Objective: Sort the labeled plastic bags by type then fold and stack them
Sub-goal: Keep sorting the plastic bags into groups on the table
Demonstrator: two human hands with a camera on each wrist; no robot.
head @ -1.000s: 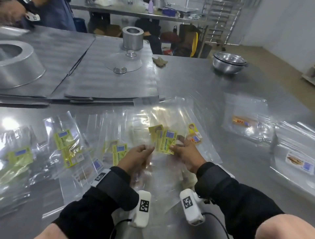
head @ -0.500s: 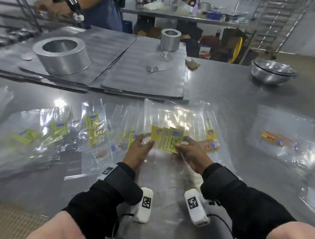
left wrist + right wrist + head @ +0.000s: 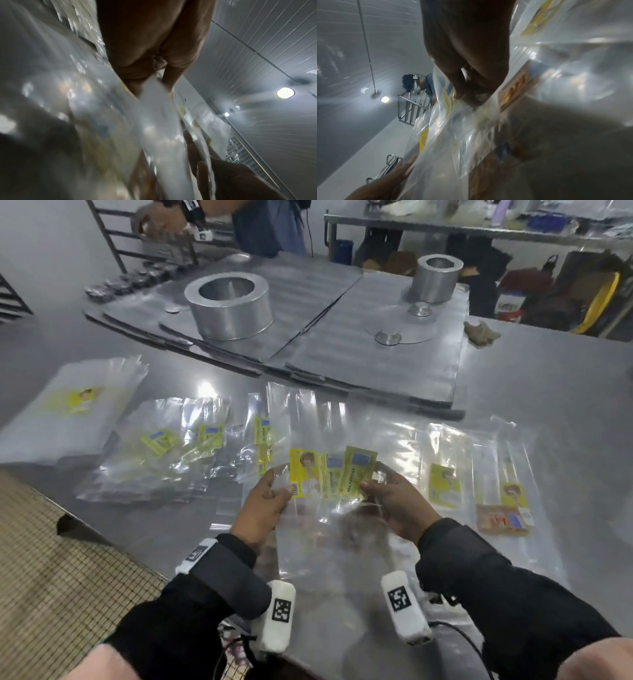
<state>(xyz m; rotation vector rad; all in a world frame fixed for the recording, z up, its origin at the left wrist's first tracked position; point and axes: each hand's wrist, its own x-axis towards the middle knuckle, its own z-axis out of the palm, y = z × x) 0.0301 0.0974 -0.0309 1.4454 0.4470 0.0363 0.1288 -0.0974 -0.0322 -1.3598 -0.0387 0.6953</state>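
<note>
Stainless steel forms the tabletop (image 3: 548, 392), which carries clear labeled plastic bags spread across its near half. Far to the left of the left hand lies a neat stack of bags (image 3: 68, 409) with a yellow label on top. Between that stack and the left hand sits a loose heap of bags (image 3: 171, 450) with yellow-and-blue labels, crumpled and overlapping. The left hand (image 3: 265, 503) pinches the left edge of a fanned bunch of yellow-labeled bags (image 3: 334, 474), thumb on top and fingers beneath. The right hand (image 3: 394, 503) pinches the right edge of the same bunch, thumb pressed on the label; the right wrist view shows its fingers curled under the plastic. The bunch is held just above more clear bags lying on the tabletop. Just right of the right hand lie flat bags with yellow labels (image 3: 445, 484), and beside them a bag with an orange label (image 3: 503, 520). Beyond both hands stand a wide metal ring (image 3: 227, 306) and a narrower metal cylinder (image 3: 435, 284) on grey sheets.
</note>
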